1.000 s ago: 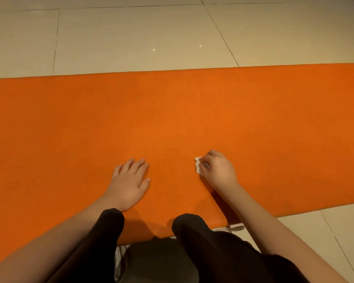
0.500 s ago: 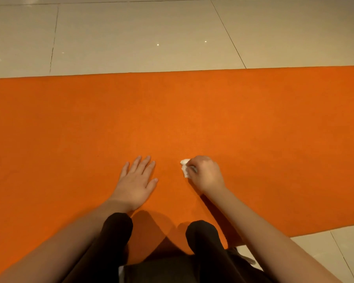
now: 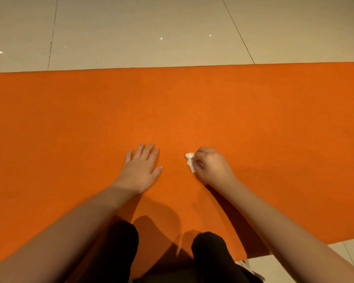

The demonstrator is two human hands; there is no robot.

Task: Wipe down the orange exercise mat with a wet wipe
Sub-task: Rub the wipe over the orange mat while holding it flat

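Note:
The orange exercise mat (image 3: 192, 103) lies flat across the whole width of the head view. My right hand (image 3: 214, 167) grips a small crumpled white wet wipe (image 3: 190, 160) and holds it down on the mat near the middle. The wipe sticks out at the left of my curled fingers. My left hand (image 3: 140, 168) rests flat on the mat a short way to the left, fingers straight and spread, holding nothing.
Beige glossy floor tiles (image 3: 131, 31) run beyond the mat's far edge and show again at the lower right. My knees in black trousers (image 3: 208, 256) sit on the mat's near edge, below my hands.
My right hand has slid the wipe leftward across the mat, closer to my left hand. The camera has shifted, and my left hand stays flat on the mat.

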